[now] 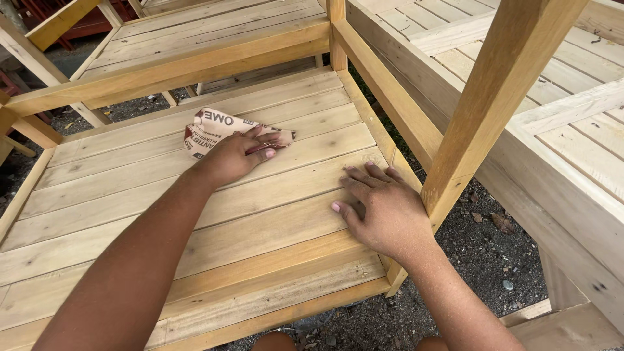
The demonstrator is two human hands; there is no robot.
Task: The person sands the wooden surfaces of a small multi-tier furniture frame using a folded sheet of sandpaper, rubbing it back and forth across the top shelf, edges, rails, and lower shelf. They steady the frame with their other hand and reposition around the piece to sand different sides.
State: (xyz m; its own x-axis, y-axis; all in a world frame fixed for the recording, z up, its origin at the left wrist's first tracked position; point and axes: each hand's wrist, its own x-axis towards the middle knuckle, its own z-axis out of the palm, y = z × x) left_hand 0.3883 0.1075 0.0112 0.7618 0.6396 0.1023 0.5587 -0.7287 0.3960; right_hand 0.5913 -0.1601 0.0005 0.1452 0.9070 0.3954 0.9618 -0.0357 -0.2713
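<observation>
Dark gravel ground (494,253) lies underneath, in even daylight. More pale wooden frames (195,39) with slatted tops stand close by, ahead and to the right.

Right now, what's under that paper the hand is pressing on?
Wood slats lie under the sandpaper, which the left hand presses flat. The patch beneath it is covered, so its surface can't be seen.

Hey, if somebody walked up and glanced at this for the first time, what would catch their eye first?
Probably the left hand pressing a folded sheet of sandpaper flat on the slatted wooden seat near the middle of the view. Next, the right hand lies palm-down with fingers spread on the same slats, close to the upright wooden post at the right. More unpainted wooden frames stand behind and beside it on gravel.
</observation>
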